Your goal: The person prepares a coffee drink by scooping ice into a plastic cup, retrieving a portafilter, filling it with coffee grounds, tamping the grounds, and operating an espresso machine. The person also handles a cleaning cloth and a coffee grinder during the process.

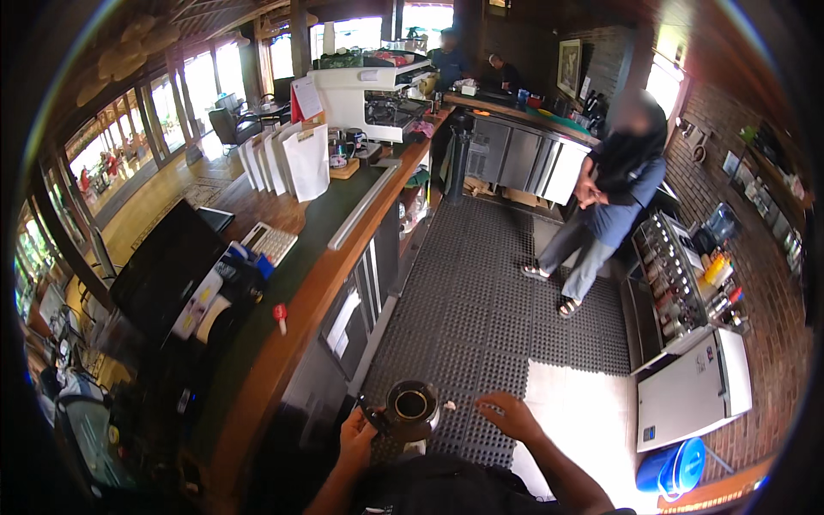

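Note:
My left hand (358, 435) grips the black handle (373, 417) of a coffee pot (431, 412), seen from above with its round mouth facing up. Its inside looks dark; whether that is liquid cannot be told. On the pot's other side, apart from it, my right hand (512, 417) hovers with bent fingers and no visible object in them. Between the pot and that hand shows a small pale thing (450, 405), too small to name.
A wooden-edged counter (322, 290) runs along the left, bearing a monitor (168, 270), a calculator (269, 243), white paper bags (306, 161) and an espresso machine (360, 96). Black rubber matting (476, 277) covers the floor. A person (608, 187) stands ahead right, near a white chest freezer (692, 393) and blue bucket (673, 468).

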{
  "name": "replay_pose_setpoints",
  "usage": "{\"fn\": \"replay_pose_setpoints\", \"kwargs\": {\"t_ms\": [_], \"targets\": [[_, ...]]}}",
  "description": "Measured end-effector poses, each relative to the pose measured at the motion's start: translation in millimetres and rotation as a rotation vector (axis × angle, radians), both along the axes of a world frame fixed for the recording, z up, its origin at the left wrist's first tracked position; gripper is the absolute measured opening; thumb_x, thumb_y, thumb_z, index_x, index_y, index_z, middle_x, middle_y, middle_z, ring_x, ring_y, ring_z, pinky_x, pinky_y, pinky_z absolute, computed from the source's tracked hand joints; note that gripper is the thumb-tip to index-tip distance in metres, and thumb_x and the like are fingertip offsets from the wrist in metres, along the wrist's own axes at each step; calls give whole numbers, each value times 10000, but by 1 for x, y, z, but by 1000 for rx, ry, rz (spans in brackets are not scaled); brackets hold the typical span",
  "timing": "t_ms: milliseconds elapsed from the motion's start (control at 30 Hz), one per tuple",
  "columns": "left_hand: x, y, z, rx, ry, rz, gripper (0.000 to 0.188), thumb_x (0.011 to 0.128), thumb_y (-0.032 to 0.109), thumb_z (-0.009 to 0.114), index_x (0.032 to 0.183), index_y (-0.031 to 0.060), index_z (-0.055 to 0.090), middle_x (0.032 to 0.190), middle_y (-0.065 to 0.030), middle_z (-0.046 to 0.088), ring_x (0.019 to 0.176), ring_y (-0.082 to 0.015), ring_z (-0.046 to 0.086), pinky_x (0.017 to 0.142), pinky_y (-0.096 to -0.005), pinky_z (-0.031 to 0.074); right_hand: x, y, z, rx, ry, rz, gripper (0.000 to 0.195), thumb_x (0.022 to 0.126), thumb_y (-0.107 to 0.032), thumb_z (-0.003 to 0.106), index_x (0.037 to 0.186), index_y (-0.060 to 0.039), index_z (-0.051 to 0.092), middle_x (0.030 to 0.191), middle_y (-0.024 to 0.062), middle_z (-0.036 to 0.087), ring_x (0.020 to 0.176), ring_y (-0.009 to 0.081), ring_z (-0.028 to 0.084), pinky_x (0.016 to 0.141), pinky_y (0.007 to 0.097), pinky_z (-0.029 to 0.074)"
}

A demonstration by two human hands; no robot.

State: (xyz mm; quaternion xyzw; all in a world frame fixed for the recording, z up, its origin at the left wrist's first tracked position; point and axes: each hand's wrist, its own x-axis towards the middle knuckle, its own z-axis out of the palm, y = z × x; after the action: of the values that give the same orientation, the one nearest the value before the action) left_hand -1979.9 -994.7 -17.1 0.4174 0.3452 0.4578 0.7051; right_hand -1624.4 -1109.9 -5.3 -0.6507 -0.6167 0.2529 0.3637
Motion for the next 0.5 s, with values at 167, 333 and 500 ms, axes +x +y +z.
{"fn": "replay_pose_setpoints", "kwargs": {"t_ms": [167,333,500], "targets": [[113,166,26,103,-64,-69,323,937,105,661,1244,3,664,959,-97,698,760,-179,647,660,-335,520,153,-109,-241,-995,24,-513,198,973,-236,623,985,-93,759,1165,130,759,1078,313,711,860,474,576],[239,311,33,29,-143,-20,260,975,46,597,1225,16,660,989,-115,702,757,-198,640,678,-344,518,235,-114,-293,-1225,556,-863,264,962,-299,609,971,-95,776,1055,128,765,974,306,720,812,468,577],[378,452,34,13,-165,-13,385,928,-12,529,1299,-31,627,1045,-127,700,797,-198,666,725,-367,555,361,36,-323,-1191,671,-884,331,950,-363,594,956,-98,793,945,127,770,870,298,729,764,462,578]]}}
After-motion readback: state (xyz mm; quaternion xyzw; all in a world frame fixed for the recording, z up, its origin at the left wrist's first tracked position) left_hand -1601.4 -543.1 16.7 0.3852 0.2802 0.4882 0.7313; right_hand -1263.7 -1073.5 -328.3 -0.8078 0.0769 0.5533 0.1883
